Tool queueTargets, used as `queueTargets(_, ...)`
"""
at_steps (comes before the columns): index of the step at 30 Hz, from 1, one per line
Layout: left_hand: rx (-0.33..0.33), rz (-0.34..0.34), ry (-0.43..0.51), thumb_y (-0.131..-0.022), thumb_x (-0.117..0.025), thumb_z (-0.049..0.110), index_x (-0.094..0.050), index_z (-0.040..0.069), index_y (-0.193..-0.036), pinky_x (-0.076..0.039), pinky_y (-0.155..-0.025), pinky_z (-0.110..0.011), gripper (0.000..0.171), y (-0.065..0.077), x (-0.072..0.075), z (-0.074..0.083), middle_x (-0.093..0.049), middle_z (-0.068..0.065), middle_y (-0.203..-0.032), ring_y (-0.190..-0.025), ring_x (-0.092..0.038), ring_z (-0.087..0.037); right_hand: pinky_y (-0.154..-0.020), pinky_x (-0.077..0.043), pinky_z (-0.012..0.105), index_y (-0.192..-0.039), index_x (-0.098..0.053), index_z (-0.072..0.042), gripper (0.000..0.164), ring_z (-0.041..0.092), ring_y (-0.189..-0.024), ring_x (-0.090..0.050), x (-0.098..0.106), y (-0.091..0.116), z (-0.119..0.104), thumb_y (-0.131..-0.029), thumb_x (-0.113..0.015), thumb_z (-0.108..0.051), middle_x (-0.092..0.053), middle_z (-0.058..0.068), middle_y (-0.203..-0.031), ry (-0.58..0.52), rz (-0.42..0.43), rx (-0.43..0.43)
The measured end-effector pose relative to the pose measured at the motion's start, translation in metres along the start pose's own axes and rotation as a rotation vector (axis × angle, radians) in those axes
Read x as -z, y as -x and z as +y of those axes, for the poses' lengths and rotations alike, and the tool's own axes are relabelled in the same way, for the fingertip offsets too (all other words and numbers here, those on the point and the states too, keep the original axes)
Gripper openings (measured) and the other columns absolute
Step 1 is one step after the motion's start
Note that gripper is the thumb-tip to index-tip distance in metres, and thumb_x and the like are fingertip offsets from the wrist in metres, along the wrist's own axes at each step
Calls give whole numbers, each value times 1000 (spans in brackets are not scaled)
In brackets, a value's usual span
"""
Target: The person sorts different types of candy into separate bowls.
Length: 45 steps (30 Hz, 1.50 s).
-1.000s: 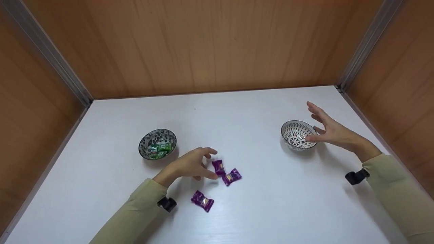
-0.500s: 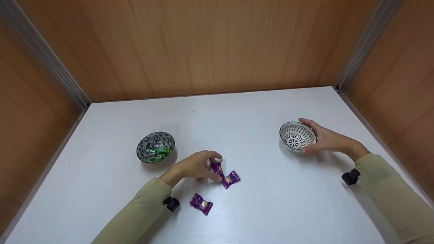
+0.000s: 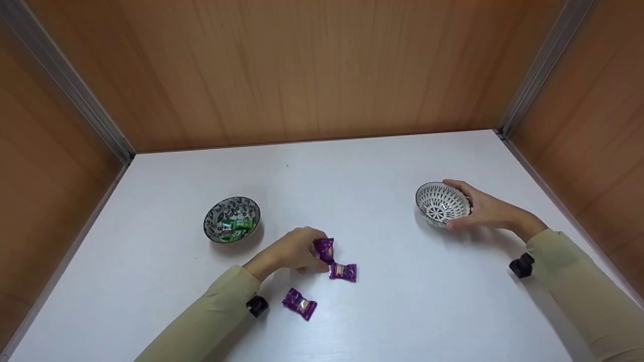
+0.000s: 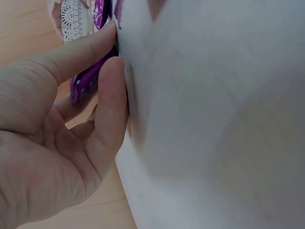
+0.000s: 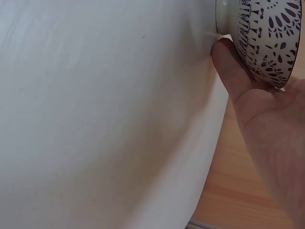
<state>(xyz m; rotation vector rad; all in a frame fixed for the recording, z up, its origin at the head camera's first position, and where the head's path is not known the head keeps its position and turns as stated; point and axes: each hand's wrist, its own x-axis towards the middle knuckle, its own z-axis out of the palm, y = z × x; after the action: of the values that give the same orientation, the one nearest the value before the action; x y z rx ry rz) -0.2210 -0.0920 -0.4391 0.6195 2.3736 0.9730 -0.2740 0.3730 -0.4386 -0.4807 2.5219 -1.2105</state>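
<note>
Near the middle of the white table, my left hand (image 3: 300, 250) pinches a purple wrapped candy (image 3: 324, 250) between thumb and fingers. The candy's wrapper (image 4: 86, 80) shows between the fingers in the left wrist view. A second purple candy (image 3: 343, 272) lies right by the thumb, and a third purple candy (image 3: 300, 303) lies closer to the front. On the right, my right hand (image 3: 484, 208) holds the side of a black-and-white patterned bowl (image 3: 435, 200), thumb at the near side and fingers round the far side. The right wrist view shows the bowl's patterned outer wall (image 5: 267, 40) over the hand.
A dark floral bowl (image 3: 217, 210) stands on the left, with several green wrapped candies (image 3: 237, 226) inside. Wooden panels (image 3: 312, 70) border the white table (image 3: 352, 171) at the back and both sides.
My right hand has come down onto the patterned bowl and gripped its side. The left hand has moved slightly right and closed on a purple candy; the neighbouring candy has turned.
</note>
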Motion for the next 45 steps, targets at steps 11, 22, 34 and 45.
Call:
queueTargets(11, 5, 1, -7, -80, -87, 10, -68, 6, -117, -58, -53, -33, 42, 0, 1, 0, -63, -4, -82, -56, -60, -17, -108, -29, 55, -161, -20, -20, 107, 33, -136, -35, 0, 1, 1, -79, -89, -28, -33, 14, -156, 12, -5, -11)
queueTargets(22, -30, -4, -38, -87, -82, 15, -68, 7, -109, -56, -53, -32, 27, -1, 3, 6, -65, -1, -81, -56, -62, -17, -108, -29, 53, -160, -20, -20, 105, 34, -136, -35, 0, 1, 1, -80, -88, -25, -33, 15, -155, -9, -8, 7)
queueTargets(34, -94, -10, -5, -96, -73, 21, -69, 7, -109, -58, -56, -34, 19, -6, 4, 17, -70, -2, -83, -60, -66, -21, -107, -28, 55, -161, -18, -24, 107, 34, -136, -34, 0, 3, 4, -80, -88, -27, -31, 14, -156, -14, -8, -23)
queueTargets(45, -171, -6, 62, -98, -70, 23, -69, 8, -110, -59, -60, -35, 19, -4, 9, 34, -68, 1, -96, -80, -69, -37, -107, -28, 53, -161, -18, -27, 106, 33, -135, -36, -1, 5, 2, -81, -87, -28, -34, 13, -154, -37, -16, -45)
